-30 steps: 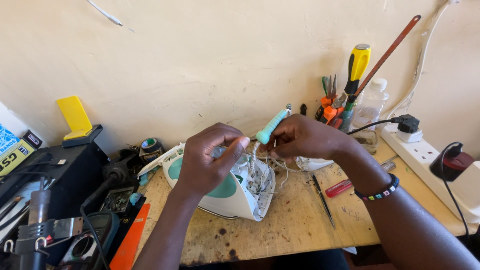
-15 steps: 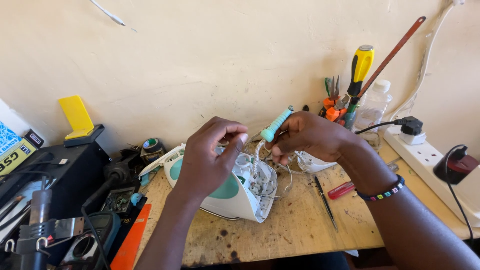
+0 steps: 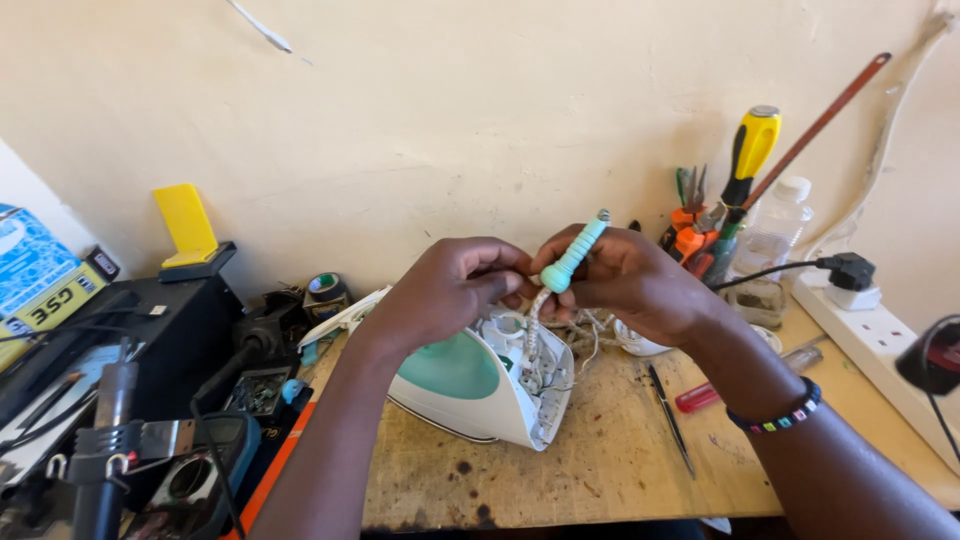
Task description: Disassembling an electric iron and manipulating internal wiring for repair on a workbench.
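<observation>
Gripping a teal cord sleeve (image 3: 575,255), both hands (image 3: 545,285) work over the iron (image 3: 470,385), blue-and-yellow boxes (image 3: 35,280) far left.

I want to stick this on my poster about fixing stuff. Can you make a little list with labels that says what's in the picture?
Place: wooden workbench against a cream wall
Main thing: white and green clothes iron, back end opened, wires showing
Left hand: over the iron, fingers at the cord
Right hand: grips the teal ribbed cord sleeve
Nearby: tweezers, red-handled tool, yellow-handled screwdriver, white power strip
</observation>
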